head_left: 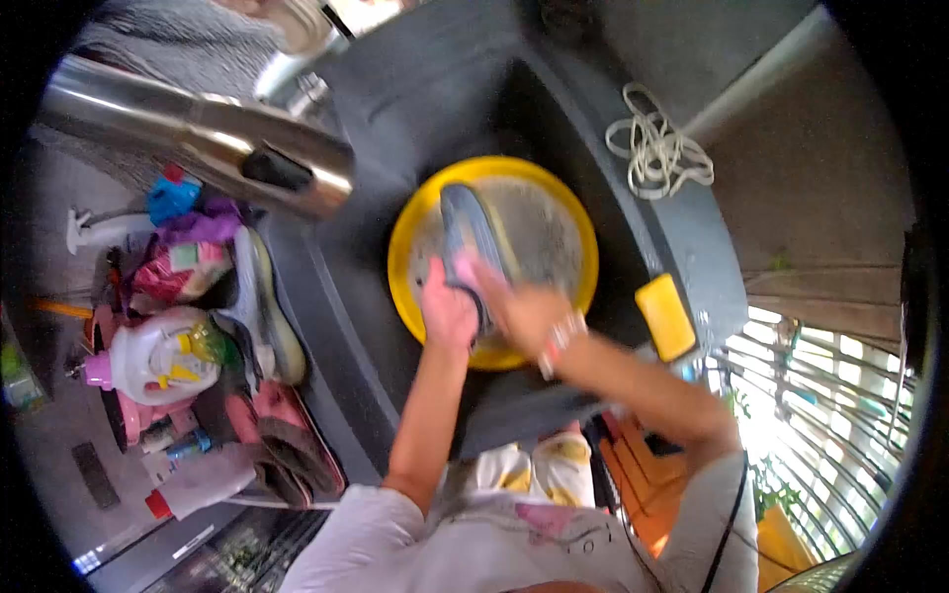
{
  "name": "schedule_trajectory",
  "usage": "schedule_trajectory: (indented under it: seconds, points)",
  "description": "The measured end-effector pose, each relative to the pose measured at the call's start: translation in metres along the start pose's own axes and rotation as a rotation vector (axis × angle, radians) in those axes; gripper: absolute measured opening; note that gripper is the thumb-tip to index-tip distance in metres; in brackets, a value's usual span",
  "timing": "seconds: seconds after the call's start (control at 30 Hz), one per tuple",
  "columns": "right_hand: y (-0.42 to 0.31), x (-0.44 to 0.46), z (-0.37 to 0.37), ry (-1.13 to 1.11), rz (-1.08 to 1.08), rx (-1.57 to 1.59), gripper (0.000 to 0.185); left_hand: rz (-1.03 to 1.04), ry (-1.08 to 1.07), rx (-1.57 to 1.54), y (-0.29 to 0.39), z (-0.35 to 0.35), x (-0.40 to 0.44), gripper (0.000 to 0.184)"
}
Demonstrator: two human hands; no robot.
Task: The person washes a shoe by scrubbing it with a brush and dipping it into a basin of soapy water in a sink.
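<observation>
A grey-blue shoe [465,219] with a pale sole edge is held over a yellow basin [399,259] of cloudy, foamy water. My left hand [450,311] is closed around the near end of the shoe. My right hand [522,308], with a bracelet at the wrist, presses across the shoe from the right. Its fingers are curled and blurred by motion. Something pinkish shows at its fingertips, and I cannot make out what it is. The basin sits inside a dark grey sink [371,158].
A metal faucet [198,133] juts in at upper left. A similar shoe [265,306], a detergent bottle [163,356] and dark-and-pink shoes [292,450] crowd the left ledge. On the right rim lie white shoelaces [652,153] and a yellow soap bar [666,316].
</observation>
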State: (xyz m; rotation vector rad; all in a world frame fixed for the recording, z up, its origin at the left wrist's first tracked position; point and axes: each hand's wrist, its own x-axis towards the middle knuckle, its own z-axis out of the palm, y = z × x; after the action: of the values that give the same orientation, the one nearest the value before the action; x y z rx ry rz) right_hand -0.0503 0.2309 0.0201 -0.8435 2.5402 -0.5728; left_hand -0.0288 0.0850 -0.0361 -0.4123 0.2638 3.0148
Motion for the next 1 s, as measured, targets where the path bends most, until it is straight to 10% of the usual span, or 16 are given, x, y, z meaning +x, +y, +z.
schedule_trajectory:
  seconds: [0.37,0.47,0.63,0.8,1.0]
  points:
    - [-0.006,-0.017,-0.017,-0.088,-0.015,0.096,0.047,0.019,0.159,0.193,-0.01,0.023,-0.015,0.054]
    - [0.001,-0.035,-0.004,0.237,-0.2,0.036,0.047,0.016,0.15,0.183,-0.016,0.025,-0.016,0.057]
    - [0.006,0.049,-0.047,0.172,0.126,0.066,0.045,0.042,0.06,0.194,-0.03,0.067,-0.017,0.059]
    - [0.0,-0.025,-0.003,0.189,-0.088,0.029,0.044,0.009,0.104,0.235,-0.014,0.035,-0.015,0.057]
    - [0.01,0.038,-0.045,0.159,0.147,0.043,0.046,0.02,0.061,0.177,-0.033,0.055,-0.026,0.06]
